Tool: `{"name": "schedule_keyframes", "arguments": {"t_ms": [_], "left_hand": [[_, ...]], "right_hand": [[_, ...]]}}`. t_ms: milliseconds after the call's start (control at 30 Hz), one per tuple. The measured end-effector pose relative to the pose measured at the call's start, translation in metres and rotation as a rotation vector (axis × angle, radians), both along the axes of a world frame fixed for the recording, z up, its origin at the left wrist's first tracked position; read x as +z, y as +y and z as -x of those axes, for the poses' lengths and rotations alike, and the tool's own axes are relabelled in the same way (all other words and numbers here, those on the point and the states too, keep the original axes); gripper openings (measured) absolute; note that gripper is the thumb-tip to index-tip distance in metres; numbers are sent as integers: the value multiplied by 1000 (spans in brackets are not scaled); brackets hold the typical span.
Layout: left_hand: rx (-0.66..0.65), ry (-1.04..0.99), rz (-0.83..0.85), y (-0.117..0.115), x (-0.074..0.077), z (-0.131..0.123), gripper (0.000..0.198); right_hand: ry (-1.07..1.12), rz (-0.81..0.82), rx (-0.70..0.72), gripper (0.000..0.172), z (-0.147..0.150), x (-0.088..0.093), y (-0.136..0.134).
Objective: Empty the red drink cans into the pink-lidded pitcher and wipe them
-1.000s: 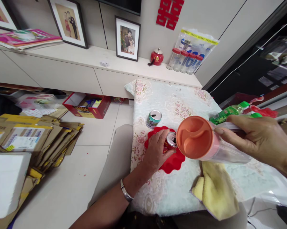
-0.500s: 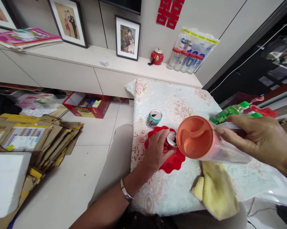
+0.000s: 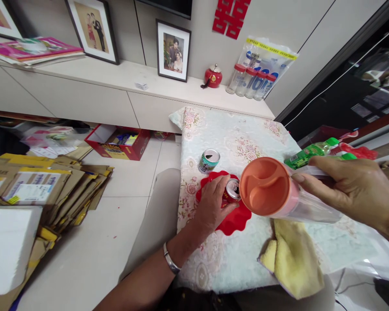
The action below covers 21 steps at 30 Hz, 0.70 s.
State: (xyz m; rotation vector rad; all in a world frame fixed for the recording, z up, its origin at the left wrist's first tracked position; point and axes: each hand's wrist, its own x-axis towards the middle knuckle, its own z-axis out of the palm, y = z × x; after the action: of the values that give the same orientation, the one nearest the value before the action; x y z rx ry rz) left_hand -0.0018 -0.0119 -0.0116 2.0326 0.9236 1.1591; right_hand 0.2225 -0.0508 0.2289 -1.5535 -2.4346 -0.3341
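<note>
My left hand [image 3: 211, 204] is wrapped round a red drink can [image 3: 232, 190] with an opened top, held over a red scalloped plate [image 3: 233, 225]. In my right hand [image 3: 351, 190] is a clear plastic pitcher [image 3: 314, 209] with an orange lid [image 3: 262, 183], gripped by its handle. The pitcher is tipped sideways, its lid facing left, with the lid's edge close against the can's top. Whether the two touch, or any liquid is flowing, I cannot tell. A second opened can [image 3: 209, 161], green and silver, stands upright behind the plate.
A yellow cloth [image 3: 294, 263] lies at the table's near edge. Green-capped bottles [image 3: 311, 154] lie at the right. The flowered tablecloth [image 3: 220, 134] reaches to a white cabinet [image 3: 142, 97] with glass jars [image 3: 249, 84]. Flattened cardboard [image 3: 80, 198] is piled on the floor at left.
</note>
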Motion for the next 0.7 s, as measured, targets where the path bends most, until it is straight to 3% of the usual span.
{"name": "schedule_keyframes", "arguments": {"t_ms": [700], "left_hand": [[3,2,-12,-1,-2,0,80]], "right_hand": [[43,52,-58,68,-1,-1,1]]}}
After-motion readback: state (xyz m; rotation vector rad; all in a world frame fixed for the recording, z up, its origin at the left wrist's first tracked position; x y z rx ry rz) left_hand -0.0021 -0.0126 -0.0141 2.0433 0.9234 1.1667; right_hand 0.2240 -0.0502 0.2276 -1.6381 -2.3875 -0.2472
